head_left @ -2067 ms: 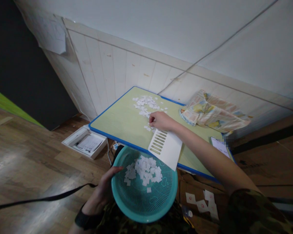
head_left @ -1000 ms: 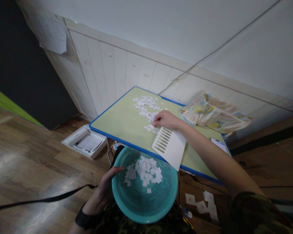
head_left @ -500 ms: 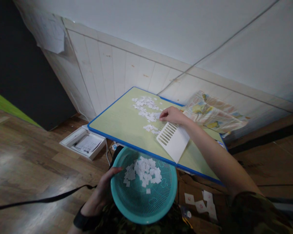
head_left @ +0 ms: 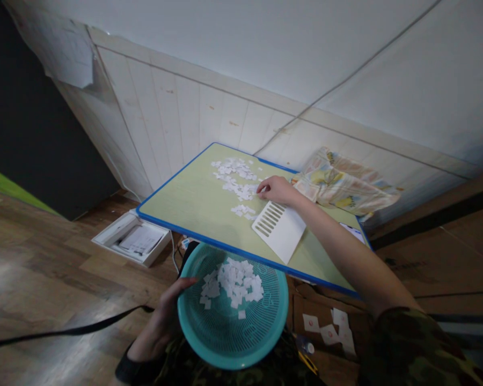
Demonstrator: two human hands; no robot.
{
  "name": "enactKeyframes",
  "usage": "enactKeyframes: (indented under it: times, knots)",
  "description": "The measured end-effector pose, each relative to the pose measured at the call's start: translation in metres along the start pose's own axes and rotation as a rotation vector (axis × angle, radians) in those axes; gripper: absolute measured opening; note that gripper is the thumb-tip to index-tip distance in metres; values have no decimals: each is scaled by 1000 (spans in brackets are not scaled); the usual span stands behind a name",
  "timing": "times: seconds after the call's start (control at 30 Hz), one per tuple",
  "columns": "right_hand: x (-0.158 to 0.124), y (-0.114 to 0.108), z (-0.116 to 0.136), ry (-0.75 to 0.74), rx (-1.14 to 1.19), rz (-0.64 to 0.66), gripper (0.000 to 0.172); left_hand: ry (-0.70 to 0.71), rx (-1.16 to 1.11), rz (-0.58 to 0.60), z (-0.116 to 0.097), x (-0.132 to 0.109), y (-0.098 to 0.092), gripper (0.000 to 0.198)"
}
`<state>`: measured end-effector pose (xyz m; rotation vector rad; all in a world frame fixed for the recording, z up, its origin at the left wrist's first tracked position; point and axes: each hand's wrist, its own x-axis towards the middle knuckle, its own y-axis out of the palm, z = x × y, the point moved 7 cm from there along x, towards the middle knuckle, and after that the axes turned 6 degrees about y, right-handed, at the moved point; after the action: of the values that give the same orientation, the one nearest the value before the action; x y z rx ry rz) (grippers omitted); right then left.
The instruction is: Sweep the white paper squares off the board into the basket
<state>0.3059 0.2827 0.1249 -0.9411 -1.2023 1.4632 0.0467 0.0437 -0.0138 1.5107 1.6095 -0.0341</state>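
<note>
My left hand [head_left: 167, 308] grips the rim of a turquoise plastic basket [head_left: 233, 359], its thumb over the edge. Inside the basket lies a heap of small white paper pieces [head_left: 237, 281]. My right hand [head_left: 276, 190] is over the green table with blue edging [head_left: 185, 198]. Its fingertips are pinched together at the right side of a scattered pile of paper pieces [head_left: 238, 188]; whatever is between them is too small to make out. Under my right wrist lies a white slotted plastic piece [head_left: 287, 236], flat on the table.
A patterned cloth [head_left: 342, 185] lies at the table's back right, against the wall. On the floor at left is an open white box [head_left: 139, 238]. Printed cards [head_left: 330, 333] and a small bottle [head_left: 306, 346] lie low at right. A black strap [head_left: 72, 329] crosses the left.
The view has shifted slightly, so everything sits a little further left. My right hand stays by the paper pieces with its fingers pinched; my left hand keeps holding the basket.
</note>
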Motion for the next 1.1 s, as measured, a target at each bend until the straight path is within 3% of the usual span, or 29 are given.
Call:
enactKeyframes:
  times: [0.17, 0.37, 0.67, 0.77, 0.9, 1.0, 1.1]
  knots:
    - [4, 9, 15, -51, 6, 35, 22, -9, 14, 19, 2, -1, 1, 18]
    - [5, 9, 8, -10, -59, 66, 18, -1, -1, 12, -1, -1, 2, 21]
    - [-3, -21, -4, 33, -79, -2, 18, -19, -56, 13, 2, 1, 1, 19]
    - [-7, -47, -4, 61, -8, -161, 24, -15, -56, 23, 2, 2, -1, 19]
    - [-21, -83, -15, 174, 80, -578, 37, -13, -64, 22, 1, 2, -1, 18]
    - [-40, -93, -29, 277, 126, -854, 45, -8, -58, 11, 1, 1, -1, 17]
    - [-63, -93, -44, 371, 150, -1044, 52, -13, -38, 29, 2, 2, -1, 17]
